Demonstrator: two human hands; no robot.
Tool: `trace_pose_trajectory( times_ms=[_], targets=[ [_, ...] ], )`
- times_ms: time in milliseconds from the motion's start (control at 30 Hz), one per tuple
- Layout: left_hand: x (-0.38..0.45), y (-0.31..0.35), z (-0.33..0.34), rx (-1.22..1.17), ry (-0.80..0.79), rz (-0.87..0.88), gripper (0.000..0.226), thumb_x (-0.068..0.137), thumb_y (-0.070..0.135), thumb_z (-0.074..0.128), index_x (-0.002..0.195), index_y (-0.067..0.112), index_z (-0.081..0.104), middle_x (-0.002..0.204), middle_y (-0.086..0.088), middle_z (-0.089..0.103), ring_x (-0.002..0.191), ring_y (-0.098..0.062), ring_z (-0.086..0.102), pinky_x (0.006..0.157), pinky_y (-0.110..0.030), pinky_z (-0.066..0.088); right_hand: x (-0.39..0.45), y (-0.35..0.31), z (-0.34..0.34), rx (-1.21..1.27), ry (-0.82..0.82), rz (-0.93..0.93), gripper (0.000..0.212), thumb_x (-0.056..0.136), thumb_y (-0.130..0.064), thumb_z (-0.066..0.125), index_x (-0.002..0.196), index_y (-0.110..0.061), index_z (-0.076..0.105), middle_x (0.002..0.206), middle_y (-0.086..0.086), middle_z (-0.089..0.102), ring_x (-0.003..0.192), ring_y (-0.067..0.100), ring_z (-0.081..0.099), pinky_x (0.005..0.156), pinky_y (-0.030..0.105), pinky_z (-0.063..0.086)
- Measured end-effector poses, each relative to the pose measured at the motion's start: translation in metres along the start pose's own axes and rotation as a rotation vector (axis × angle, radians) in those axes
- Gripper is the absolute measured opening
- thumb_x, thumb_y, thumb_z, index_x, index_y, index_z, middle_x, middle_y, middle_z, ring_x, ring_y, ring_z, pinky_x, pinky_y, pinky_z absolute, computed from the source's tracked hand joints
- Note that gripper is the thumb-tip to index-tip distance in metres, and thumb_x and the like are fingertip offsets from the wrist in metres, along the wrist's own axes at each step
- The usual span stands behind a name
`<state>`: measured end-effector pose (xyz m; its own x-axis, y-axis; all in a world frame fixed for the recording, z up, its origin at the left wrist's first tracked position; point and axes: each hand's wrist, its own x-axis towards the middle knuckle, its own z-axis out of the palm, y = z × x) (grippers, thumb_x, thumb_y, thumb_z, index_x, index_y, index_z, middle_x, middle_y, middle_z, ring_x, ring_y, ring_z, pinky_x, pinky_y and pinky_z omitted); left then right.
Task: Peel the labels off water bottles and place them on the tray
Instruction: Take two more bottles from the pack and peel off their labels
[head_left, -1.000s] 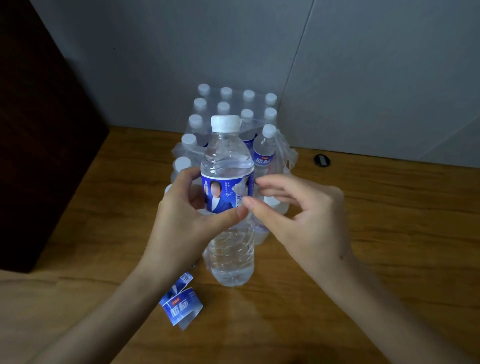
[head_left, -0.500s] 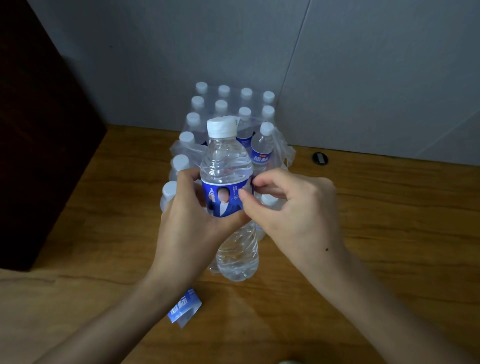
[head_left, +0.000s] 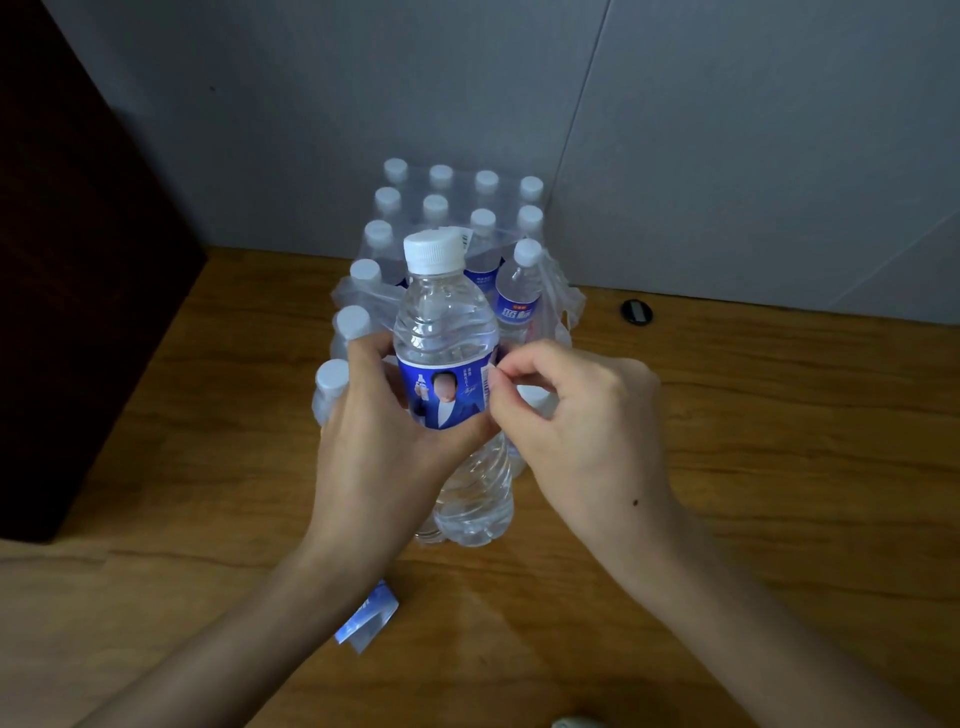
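Note:
A clear water bottle (head_left: 445, 322) with a white cap stands upright in the middle of the view, wrapped by a blue label (head_left: 444, 395). My left hand (head_left: 384, 441) grips the bottle around its label and waist from the left. My right hand (head_left: 576, 410) is at the label's right edge, thumb and forefinger pinched on the white seam strip. A peeled blue label (head_left: 369, 618) lies curled on the wooden table near my left forearm. No tray is in view.
A shrink-wrapped pack of bottles (head_left: 462, 218) with torn plastic stands behind, against the grey wall. Loose bottles (head_left: 332, 384) stand left of my hand. A small black round object (head_left: 636, 312) lies at the back right. A dark cabinet (head_left: 78, 286) borders the wooden table (head_left: 779, 467) on the left.
My right hand has closed in from a loose spread to a pinch on the label's right edge. The bottle has turned slightly in my left hand, showing more of the label's seam.

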<state>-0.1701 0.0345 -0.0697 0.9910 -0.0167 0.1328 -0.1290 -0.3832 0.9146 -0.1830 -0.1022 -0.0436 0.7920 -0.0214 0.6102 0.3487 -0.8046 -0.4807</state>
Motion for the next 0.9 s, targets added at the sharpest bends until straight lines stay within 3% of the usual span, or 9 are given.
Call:
trace_pose_trajectory(
  times_ms=[200, 333, 433, 533, 667, 767, 833, 900],
  targets=[
    [0.0, -0.002, 0.001, -0.058, -0.031, -0.029, 0.076, 0.048, 0.068, 0.069, 0.109, 0.035, 0.038, 0.089, 0.018, 0.061, 0.085, 0.011, 0.061, 0.062, -0.008, 0.05, -0.002, 0.006, -0.001, 0.021, -0.007, 0.026, 0.005, 0.078, -0.005, 0.072, 0.073, -0.003, 0.071, 0.069, 0.004, 0.073, 0.061, 0.016, 0.07, 0.048, 0.034, 0.056],
    [0.001, -0.004, 0.0, -0.111, -0.067, -0.074, 0.073, 0.045, 0.062, 0.075, 0.106, 0.04, 0.042, 0.091, 0.013, 0.065, 0.081, 0.005, 0.065, 0.061, -0.016, 0.054, -0.001, 0.011, -0.003, 0.192, -0.023, 0.158, 0.004, 0.077, -0.003, 0.069, 0.073, -0.003, 0.07, 0.077, 0.004, 0.074, 0.068, 0.011, 0.071, 0.056, 0.03, 0.059],
    [0.003, -0.004, -0.001, -0.131, -0.084, -0.092, 0.067, 0.043, 0.061, 0.075, 0.098, 0.046, 0.042, 0.088, 0.015, 0.065, 0.08, 0.008, 0.065, 0.06, -0.01, 0.051, -0.002, 0.015, -0.004, 0.299, -0.04, 0.259, 0.007, 0.076, 0.003, 0.07, 0.073, -0.003, 0.07, 0.081, -0.003, 0.072, 0.07, 0.007, 0.071, 0.059, 0.024, 0.058],
    [0.004, -0.005, -0.001, -0.141, -0.088, -0.104, 0.065, 0.043, 0.061, 0.075, 0.097, 0.046, 0.042, 0.086, 0.021, 0.065, 0.08, 0.009, 0.065, 0.058, -0.008, 0.049, -0.002, 0.018, -0.002, 0.297, -0.057, 0.25, 0.005, 0.077, 0.001, 0.07, 0.074, -0.003, 0.07, 0.08, -0.003, 0.071, 0.072, 0.006, 0.07, 0.059, 0.021, 0.057],
    [0.004, -0.006, -0.001, -0.138, -0.088, -0.102, 0.065, 0.043, 0.061, 0.075, 0.097, 0.045, 0.042, 0.088, 0.015, 0.065, 0.08, 0.007, 0.065, 0.057, -0.014, 0.052, -0.002, 0.02, 0.002, 0.319, -0.041, 0.27, 0.004, 0.075, -0.004, 0.066, 0.072, -0.004, 0.069, 0.074, -0.001, 0.071, 0.068, 0.007, 0.069, 0.057, 0.02, 0.056],
    [0.005, -0.005, -0.001, -0.166, -0.097, -0.102, 0.065, 0.043, 0.058, 0.076, 0.097, 0.045, 0.042, 0.087, 0.014, 0.065, 0.079, 0.009, 0.065, 0.056, -0.007, 0.049, -0.003, 0.022, 0.004, 0.384, -0.051, 0.331, 0.007, 0.074, -0.004, 0.066, 0.071, -0.01, 0.068, 0.072, -0.01, 0.068, 0.066, 0.003, 0.068, 0.057, 0.014, 0.053],
    [0.006, -0.005, -0.002, -0.19, -0.102, -0.108, 0.066, 0.043, 0.057, 0.077, 0.098, 0.044, 0.042, 0.085, 0.016, 0.067, 0.078, 0.009, 0.066, 0.055, -0.006, 0.048, -0.003, 0.024, 0.005, 0.431, -0.043, 0.375, 0.012, 0.073, -0.003, 0.066, 0.069, -0.014, 0.066, 0.071, -0.009, 0.069, 0.064, 0.004, 0.067, 0.056, 0.014, 0.051],
    [0.006, -0.006, -0.002, -0.205, -0.112, -0.11, 0.066, 0.043, 0.058, 0.076, 0.098, 0.043, 0.043, 0.087, 0.028, 0.066, 0.078, 0.009, 0.065, 0.055, -0.005, 0.047, -0.002, 0.025, 0.006, 0.502, -0.029, 0.452, 0.013, 0.072, -0.005, 0.066, 0.067, -0.016, 0.066, 0.067, -0.004, 0.069, 0.062, 0.007, 0.066, 0.057, 0.017, 0.053]
  ],
)
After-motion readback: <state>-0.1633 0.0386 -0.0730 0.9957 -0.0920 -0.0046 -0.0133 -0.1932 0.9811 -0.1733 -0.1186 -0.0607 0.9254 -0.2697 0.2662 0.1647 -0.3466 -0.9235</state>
